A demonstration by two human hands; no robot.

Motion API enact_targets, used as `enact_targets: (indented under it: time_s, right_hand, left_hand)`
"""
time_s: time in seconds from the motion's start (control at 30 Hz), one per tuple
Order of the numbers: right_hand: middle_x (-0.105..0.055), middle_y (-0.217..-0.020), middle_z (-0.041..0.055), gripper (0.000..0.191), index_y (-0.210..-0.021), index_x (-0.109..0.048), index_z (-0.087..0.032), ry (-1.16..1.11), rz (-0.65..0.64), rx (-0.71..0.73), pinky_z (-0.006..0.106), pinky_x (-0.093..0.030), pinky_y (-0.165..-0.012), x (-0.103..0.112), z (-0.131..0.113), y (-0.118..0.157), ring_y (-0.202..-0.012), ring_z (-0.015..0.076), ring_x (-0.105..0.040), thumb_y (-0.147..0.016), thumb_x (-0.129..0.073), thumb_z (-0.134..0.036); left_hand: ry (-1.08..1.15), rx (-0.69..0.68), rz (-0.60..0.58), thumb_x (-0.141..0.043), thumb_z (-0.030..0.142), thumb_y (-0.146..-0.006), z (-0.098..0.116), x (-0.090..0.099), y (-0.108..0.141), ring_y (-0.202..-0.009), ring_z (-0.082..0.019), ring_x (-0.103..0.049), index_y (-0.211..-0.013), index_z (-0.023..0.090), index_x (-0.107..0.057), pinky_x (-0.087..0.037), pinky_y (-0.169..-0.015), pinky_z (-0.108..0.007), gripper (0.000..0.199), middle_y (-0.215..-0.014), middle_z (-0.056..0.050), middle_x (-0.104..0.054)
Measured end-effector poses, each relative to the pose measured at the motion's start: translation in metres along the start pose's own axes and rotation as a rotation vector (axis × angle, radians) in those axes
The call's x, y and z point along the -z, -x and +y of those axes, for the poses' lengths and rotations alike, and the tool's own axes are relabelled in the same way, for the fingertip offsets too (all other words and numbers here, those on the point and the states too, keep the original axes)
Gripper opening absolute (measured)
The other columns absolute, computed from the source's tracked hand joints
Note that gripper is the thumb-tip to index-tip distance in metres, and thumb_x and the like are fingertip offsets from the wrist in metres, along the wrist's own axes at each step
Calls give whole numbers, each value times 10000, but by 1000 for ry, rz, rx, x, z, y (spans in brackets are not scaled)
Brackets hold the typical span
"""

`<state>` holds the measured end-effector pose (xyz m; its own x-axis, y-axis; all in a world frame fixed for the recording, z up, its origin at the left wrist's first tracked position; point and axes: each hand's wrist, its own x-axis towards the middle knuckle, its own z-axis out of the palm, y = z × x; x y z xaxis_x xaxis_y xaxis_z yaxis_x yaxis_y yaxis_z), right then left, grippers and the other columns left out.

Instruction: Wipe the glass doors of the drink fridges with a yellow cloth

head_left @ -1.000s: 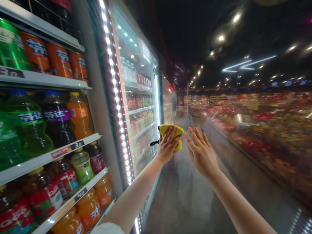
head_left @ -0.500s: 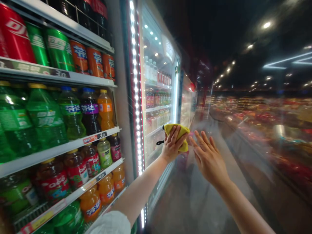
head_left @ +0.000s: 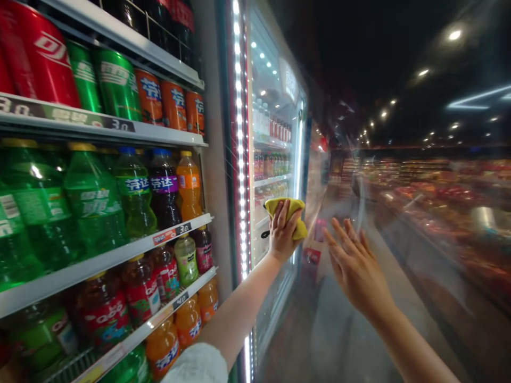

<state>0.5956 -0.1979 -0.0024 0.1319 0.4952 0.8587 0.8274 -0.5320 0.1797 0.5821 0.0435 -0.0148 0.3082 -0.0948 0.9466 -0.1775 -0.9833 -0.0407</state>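
Observation:
My left hand (head_left: 284, 236) is spread over a folded yellow cloth (head_left: 300, 229) and keeps it flat against a clear glass panel (head_left: 319, 330). A small dark loop hangs out at the cloth's left side. To the right, my right hand (head_left: 355, 268) is open, palm toward the same glass, with its fingers stretched upward and nothing held. Whether its palm touches the glass I cannot tell. Faint smears and reflections show on the pane.
At the left, drinks shelves (head_left: 131, 242) hold green bottles (head_left: 93, 194), orange cans (head_left: 173, 106) and other drinks. A bright LED strip (head_left: 241, 175) edges the cooler. Another lit cooler (head_left: 275, 133) stands beyond the glass. Blurred goods displays (head_left: 435, 213) line the right side.
The view has turned slightly left, so the shelves sit further right. My left hand and the cloth have shifted slightly upward. My right hand appears a little further right, away from the cloth.

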Motion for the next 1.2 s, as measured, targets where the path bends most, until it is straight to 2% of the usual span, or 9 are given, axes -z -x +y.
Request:
enact_targets:
  time_s: [0.1, 0.2, 0.33, 0.43, 0.57, 0.7, 0.83, 1.07, 1.2]
  right_hand:
    - [-402, -1643, 177, 592, -1597, -400, -182, 31, 30, -47, 655, -369, -1203, -6, -5, -2, -1576, 349, -239, -1013, -466, -122]
    - [-414, -1630, 190, 567, -1582, -431, -160, 61, 41, -90, 689, -367, -1190, -11, -11, -1, -1559, 384, -277, -1015, -455, -141]
    - [-389, -1642, 180, 557, -1563, -476, -175, 90, 22, -156, 700, -334, -1206, -15, -30, -8, -1539, 400, -329, -1006, -494, -174]
    - [-418, -1637, 147, 542, -1536, -515, -207, 79, -21, -129, 653, -327, -1228, -24, -54, -17, -1545, 359, -340, -998, -505, -150]
    - [-418, -1639, 161, 534, -1508, -546, -214, 108, -76, -204, 690, -317, -1207, -43, -81, -20, -1522, 383, -385, -982, -508, -129]
    - [-402, -1639, 200, 496, -1497, -554, -162, 153, -81, -286, 739, -272, -1200, -58, -94, -11, -1519, 425, -373, -1004, -501, -177]
    - [-400, -1645, 179, 504, -1517, -530, -163, 148, -57, -324, 706, -316, -1199, -64, -95, -3, -1532, 404, -357, -1019, -452, -164]
    - [-445, -1624, 156, 459, -1462, -585, -163, 124, -39, -346, 687, -398, -1161, -67, -93, -1, -1529, 399, -362, -1026, -443, -158]
    - [-426, -1639, 143, 491, -1517, -533, -199, 102, -41, -370, 690, -380, -1178, -67, -93, 3, -1526, 375, -378, -1040, -420, -166]
  left_hand:
    - [-1, 159, 118, -655, 273, -923, -19, 6, -12, -1596, -375, -223, -1553, 220, -415, -274, -1268, -604, 676, -1704, -164, -289]
    - [-6, 286, 141, -622, 190, -919, -22, 5, 18, -1603, -369, -203, -1587, 207, -347, -253, -1286, -585, 722, -1723, -171, -230]
    - [3, 183, 1, -700, 305, -903, -21, 6, 46, -1610, -393, -162, -1599, 234, -337, -293, -1261, -629, 788, -1732, -170, -209]
    - [18, 59, -67, -736, 365, -896, -37, 17, 20, -1615, -384, -148, -1570, 222, -407, -273, -1273, -607, 764, -1723, -167, -247]
    - [16, 126, -12, -734, 337, -904, -58, 31, -3, -1614, -391, -140, -1578, 218, -386, -250, -1279, -613, 768, -1733, -162, -221]
    - [49, 276, 35, -723, 165, -873, -46, 26, 61, -1611, -391, -154, -1611, 230, -307, -281, -1263, -645, 850, -1746, -173, -161]
    - [88, 265, -57, -719, 114, -853, -34, 18, 117, -1617, -376, -135, -1635, 288, -244, -384, -1206, -667, 931, -1755, -150, -142]
    - [95, 165, -87, -798, 119, -793, -76, 27, 44, -1610, -397, -144, -1594, 290, -372, -291, -1257, -677, 923, -1751, -146, -169]
    - [70, 339, -71, -757, 105, -812, -61, 17, 92, -1600, -405, -139, -1610, 353, -334, -337, -1250, -672, 936, -1764, -81, -130]
